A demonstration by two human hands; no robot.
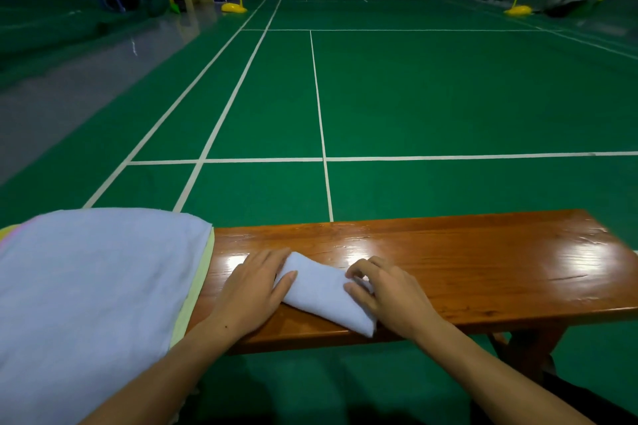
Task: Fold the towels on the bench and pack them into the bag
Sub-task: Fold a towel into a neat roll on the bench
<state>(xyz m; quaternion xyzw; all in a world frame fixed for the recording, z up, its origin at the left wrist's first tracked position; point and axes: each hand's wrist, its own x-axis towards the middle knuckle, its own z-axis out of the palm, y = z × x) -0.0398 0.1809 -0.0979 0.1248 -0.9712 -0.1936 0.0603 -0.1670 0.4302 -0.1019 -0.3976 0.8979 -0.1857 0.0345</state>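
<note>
A small white towel (321, 290), folded into a narrow bundle, lies across the glossy wooden bench (483, 266). My left hand (255, 290) rests flat on its left end with straight fingers. My right hand (383, 293) is on its right end, fingers curled and pinching the fold. At the left, a stack of spread towels covers the bench: a pale blue towel (93, 293) on top, a yellow towel (202, 283) edge and a pink edge showing beneath. No bag is in view.
The bench's right half (518, 252) is bare wood, with a leg (528, 352) under the right end. Beyond lies a green badminton court (414, 97) with white lines, yellow net posts (234, 7) and a blue ladder far off.
</note>
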